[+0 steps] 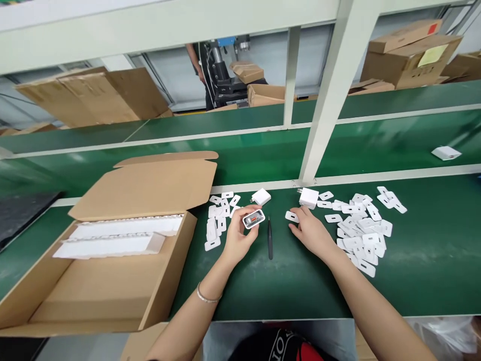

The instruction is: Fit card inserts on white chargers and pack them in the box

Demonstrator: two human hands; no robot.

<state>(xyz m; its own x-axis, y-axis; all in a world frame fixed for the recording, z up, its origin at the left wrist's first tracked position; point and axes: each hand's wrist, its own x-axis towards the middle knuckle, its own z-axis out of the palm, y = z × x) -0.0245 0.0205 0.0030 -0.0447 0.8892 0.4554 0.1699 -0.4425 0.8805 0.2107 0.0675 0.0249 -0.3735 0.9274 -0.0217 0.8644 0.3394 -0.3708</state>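
My left hand (239, 235) grips a white charger housing (254, 219), its open end facing up and showing parts inside. In my right hand (310, 228), between thumb and fingers, is a small white plate (292, 216) with a slot. Black tweezers (270, 240) lie on the green table between the hands. Beyond them sit two white chargers, one (261, 196) near my left hand and another (308, 197) with visible prongs above my right. Loose white plates form a pile (363, 235) on the right and a smaller group (218, 218) on the left.
An open cardboard box (158, 281) with white inserts (112, 245) takes up the left side. A metal post (326, 100) rises behind the chargers. On the raised green ledge at the right lies a white piece (446, 153). A person's arm (196, 62) shows beyond, beside a machine and cartons.
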